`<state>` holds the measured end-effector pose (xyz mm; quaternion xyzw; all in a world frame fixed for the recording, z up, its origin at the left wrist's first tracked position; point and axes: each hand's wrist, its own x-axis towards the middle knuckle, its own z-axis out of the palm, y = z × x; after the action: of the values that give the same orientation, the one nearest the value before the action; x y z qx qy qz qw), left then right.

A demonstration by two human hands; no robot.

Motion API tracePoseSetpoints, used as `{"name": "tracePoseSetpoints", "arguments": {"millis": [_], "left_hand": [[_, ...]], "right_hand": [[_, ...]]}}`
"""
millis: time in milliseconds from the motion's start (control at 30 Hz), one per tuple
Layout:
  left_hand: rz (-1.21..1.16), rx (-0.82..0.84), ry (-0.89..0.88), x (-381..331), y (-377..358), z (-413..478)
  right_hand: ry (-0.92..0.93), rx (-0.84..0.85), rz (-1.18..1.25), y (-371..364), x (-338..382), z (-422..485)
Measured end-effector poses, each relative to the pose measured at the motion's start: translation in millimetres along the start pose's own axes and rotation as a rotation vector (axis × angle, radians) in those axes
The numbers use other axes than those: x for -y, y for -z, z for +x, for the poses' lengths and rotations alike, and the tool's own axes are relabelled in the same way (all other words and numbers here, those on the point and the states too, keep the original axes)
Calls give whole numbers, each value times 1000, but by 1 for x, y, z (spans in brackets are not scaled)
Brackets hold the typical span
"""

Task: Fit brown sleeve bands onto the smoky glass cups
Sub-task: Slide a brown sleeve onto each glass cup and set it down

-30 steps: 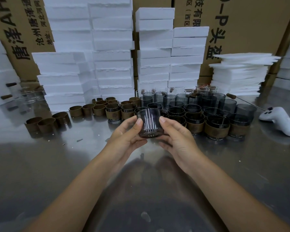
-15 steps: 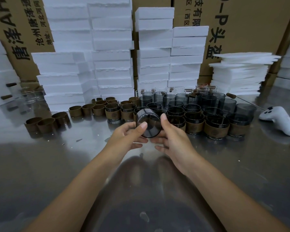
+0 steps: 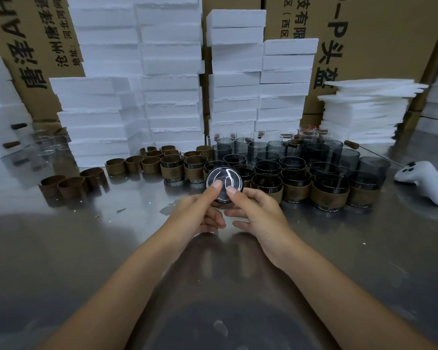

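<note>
Both hands hold one smoky cup [image 3: 224, 182] just above the worktop [image 3: 86, 248]. It is tipped on its side so its thick round base faces the camera. The left hand [image 3: 197, 214] and right hand [image 3: 257, 214] each press a thumb on that base, with the other fingers curled underneath, apparently round the wall. This looks like a grip for turning the glass bottom-first, so a band can slide on from the narrow end. No band shows on it, though its wall is hidden. Loose bands [image 3: 72, 185] stand open-end up at the left, within easy reach of the left hand. Banded cups [image 3: 329, 192] sit in the front rows to the right, and bare cups [image 3: 263, 150] wait behind them, which keeps finished and unfinished apart. All the cups I can see into look empty. Foam blocks [image 3: 167, 97] are stacked behind, and a white controller [image 3: 424, 181] lies at far right.
</note>
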<state>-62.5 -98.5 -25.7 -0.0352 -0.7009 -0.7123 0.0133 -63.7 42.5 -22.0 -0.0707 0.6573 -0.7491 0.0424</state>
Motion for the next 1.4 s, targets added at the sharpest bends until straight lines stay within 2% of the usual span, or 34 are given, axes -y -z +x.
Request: {"name": "tracePoseSetpoints", "arguments": {"millis": [400, 533, 633, 833, 933, 1100, 1233, 1400], "left_hand": [[30, -46, 6, 5, 8, 6], [20, -225, 79, 3, 26, 23], [146, -384, 70, 2, 51, 44], [622, -640, -17, 2, 110, 102], [843, -647, 0, 1, 132, 129], [1110, -607, 141, 4, 135, 158], [1163, -628, 259, 10, 137, 161], [1096, -728, 190, 12, 140, 147]], "right_hand": [[48, -81, 58, -4, -11, 7], [17, -129, 48, -4, -14, 11], [2, -129, 65, -5, -16, 13], [-8, -92, 40, -4, -18, 17], [-24, -94, 48, -4, -20, 20], [-34, -116, 63, -5, -22, 24], [-35, -110, 81, -6, -22, 24], [-20, -67, 103, -5, -22, 24]]}}
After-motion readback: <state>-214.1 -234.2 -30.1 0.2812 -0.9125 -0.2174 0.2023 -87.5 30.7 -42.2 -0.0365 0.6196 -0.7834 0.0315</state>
